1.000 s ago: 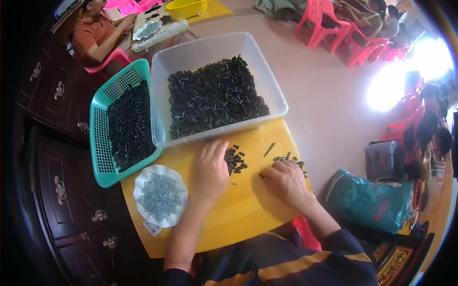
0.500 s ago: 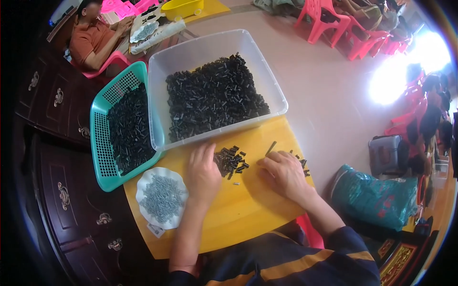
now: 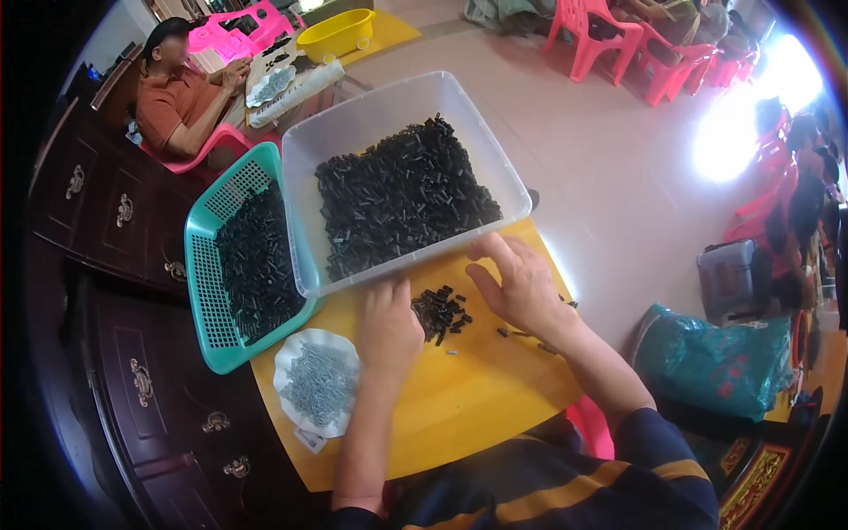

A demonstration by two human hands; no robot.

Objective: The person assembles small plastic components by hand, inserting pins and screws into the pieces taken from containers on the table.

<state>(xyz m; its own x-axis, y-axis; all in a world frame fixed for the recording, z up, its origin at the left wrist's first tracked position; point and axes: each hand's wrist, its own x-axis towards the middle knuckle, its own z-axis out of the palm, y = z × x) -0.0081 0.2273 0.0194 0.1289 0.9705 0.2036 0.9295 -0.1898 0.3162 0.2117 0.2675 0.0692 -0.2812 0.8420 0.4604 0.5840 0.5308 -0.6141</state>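
On the yellow tabletop a small heap of black plastic pieces lies between the two hands. The left hand rests palm down just beside the heap, fingers loosely curled; whether it pinches a piece cannot be told from this angle. The right hand is spread wide, fingers reaching toward the near wall of the clear plastic bin, which is filled with more black pieces. A few stray pieces lie under the right palm's edge. Left of the bin stands a teal basket of the same parts, and a white dish of small metal screws sits near the left forearm.
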